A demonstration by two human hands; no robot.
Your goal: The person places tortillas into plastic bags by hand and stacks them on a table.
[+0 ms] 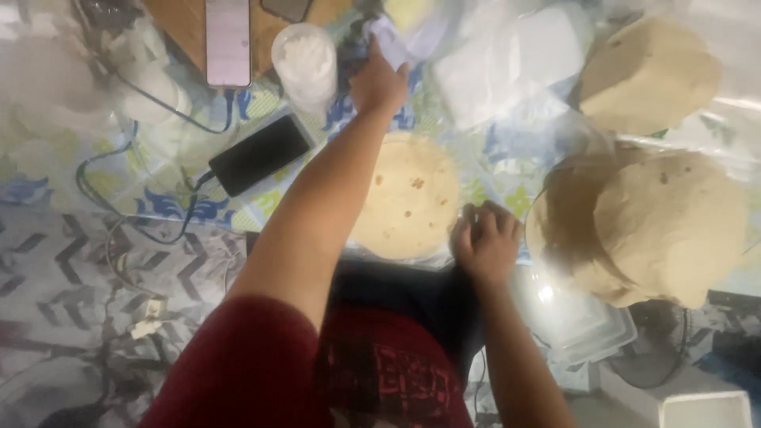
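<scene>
A flat round tortilla is laid at the near edge of the table, directly in front of the person, where both arms can get to it. Being round, it has no long axis and points no particular way; its browned spots face up. The right hand is rested at the tortilla's right rim, fingers curled loosely in, seemingly to steady it; whether the rim is actually pinched cannot be told. The left hand is stretched across to the far side, closed around a pale crumpled sheet, beside a white lidded tub. Stacked tortillas are kept toward the right edge, a dark phone toward the left.
</scene>
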